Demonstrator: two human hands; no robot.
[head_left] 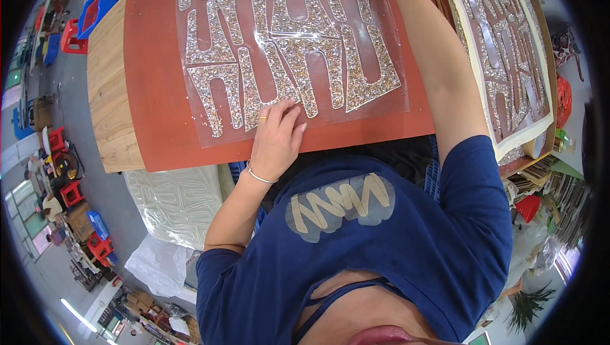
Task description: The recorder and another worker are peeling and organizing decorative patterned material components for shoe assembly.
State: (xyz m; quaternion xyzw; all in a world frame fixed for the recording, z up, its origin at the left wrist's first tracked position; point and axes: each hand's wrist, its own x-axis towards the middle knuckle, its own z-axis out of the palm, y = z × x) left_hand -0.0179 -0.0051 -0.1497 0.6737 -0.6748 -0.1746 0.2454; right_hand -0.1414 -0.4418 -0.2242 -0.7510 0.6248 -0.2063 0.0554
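The left forearm slanted up and forward from a bent elbow. The left hand lay back upward, fingers loosely curled, thumb close beside them. The right arm stretched far forward, the right hand beyond the upper edge.

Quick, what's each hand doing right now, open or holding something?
Left hand: loosely curled at the glittery cutout sheet; whether gripping, unclear.
Right hand: past the top edge; cannot be told.
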